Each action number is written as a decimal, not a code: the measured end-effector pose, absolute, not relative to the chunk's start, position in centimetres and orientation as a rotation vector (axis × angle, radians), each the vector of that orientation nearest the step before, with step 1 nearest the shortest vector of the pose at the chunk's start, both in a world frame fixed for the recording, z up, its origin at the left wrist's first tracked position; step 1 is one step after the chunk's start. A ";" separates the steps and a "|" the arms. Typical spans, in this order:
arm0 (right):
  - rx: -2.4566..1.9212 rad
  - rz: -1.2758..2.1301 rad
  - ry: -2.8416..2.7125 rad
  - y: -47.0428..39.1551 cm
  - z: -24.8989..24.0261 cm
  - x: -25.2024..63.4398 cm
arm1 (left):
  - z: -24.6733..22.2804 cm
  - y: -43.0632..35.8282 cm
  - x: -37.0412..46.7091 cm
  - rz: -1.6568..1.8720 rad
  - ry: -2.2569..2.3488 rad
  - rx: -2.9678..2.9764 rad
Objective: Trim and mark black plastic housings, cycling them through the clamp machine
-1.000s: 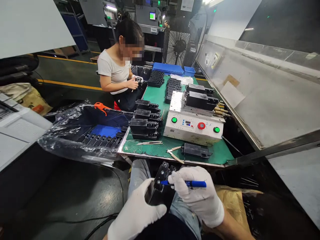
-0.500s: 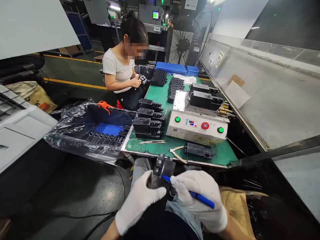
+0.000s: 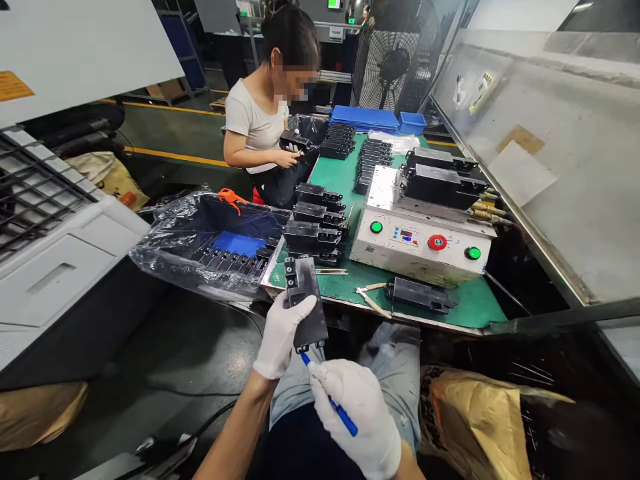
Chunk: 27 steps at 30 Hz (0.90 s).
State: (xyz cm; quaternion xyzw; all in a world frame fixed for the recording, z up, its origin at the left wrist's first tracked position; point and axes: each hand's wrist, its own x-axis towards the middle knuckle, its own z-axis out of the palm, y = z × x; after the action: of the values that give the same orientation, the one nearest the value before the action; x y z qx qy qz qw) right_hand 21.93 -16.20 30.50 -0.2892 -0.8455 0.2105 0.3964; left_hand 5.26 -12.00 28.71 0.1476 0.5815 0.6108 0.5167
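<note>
My white-gloved left hand [image 3: 284, 333] is closed round a long black plastic housing [image 3: 309, 300], held up over my lap with its far end toward the table. In my right hand [image 3: 357, 407], also gloved, is a blue pen-shaped tool [image 3: 344, 419], gripped like a pencil. Its tip meets or nearly meets the small lugs at the housing's near end; which of the two I cannot tell. On the table beyond lie diagonal cutters [image 3: 374, 300] with pale handles, beside another black housing [image 3: 421, 295] at the front edge.
A white control box [image 3: 423, 243] with green and red buttons stands on the green table [image 3: 327, 171], carrying black housings. Stacked housings [image 3: 315, 223] stand left of it. A plastic-lined bin [image 3: 165, 250] adjoins the table. A co-worker [image 3: 260, 120] sits beyond, holding a black part.
My left hand has raised the housing and turned it more upright. The blue tool has gone from its far end to its near end. The co-worker's part has turned; my view has shifted.
</note>
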 end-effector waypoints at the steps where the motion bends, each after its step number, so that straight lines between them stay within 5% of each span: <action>1: -0.741 0.539 -2.140 -16.2 30.4 22.1 | 28.7 -12.0 5.2 1.474 1.389 0.345; 15: -0.826 0.472 -2.059 -15.2 29.4 24.7 | 28.7 -11.8 5.1 1.488 1.312 0.318; 27: -0.958 0.901 -1.588 -16.3 30.4 22.8 | 28.2 -10.5 4.7 1.814 0.455 0.062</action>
State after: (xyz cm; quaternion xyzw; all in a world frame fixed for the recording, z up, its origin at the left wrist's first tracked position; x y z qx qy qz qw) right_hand 22.82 -16.30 30.41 -0.3987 -0.6606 0.3750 0.5138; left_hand 4.69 -10.46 28.21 0.0267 0.1957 0.7804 0.5933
